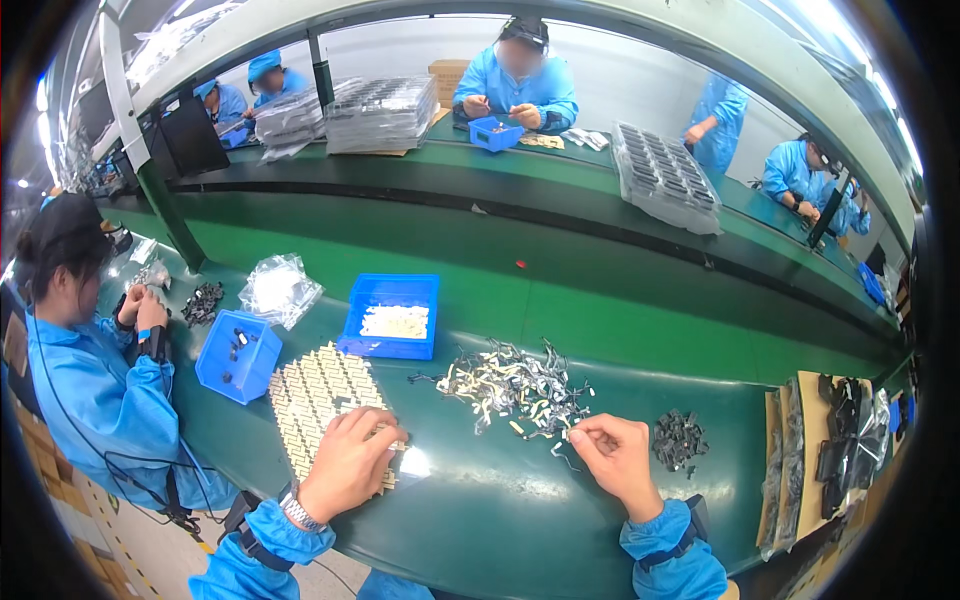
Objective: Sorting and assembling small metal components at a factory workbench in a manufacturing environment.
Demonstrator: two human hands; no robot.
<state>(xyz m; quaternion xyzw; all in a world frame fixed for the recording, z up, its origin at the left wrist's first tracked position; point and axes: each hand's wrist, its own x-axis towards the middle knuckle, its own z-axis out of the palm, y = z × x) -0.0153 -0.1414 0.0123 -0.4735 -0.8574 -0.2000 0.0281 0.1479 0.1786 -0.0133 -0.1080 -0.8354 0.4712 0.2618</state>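
My left hand [348, 455] rests over the right side of a sheet of small cream pieces [318, 395] set in slanted rows. Its fingers are curled down with thumb and fingertips together; what they pinch, if anything, is hidden. At the right edge of a loose heap of short black, white and cream wire pieces [515, 385], my right hand [612, 452] has thumb and forefinger closed in a pinch. Something small and pale shows at those fingertips, too small to name. A short dark wire piece lies just below them.
Beyond the sheet stand a blue bin with cream pieces [393, 281] and another holding black parts [208, 362]. A clear plastic bag [280, 290] lies behind. Small black parts [680, 440] are heaped right, near cardboard with bagged parts [807, 450]. A co-worker [100, 400] sits left.
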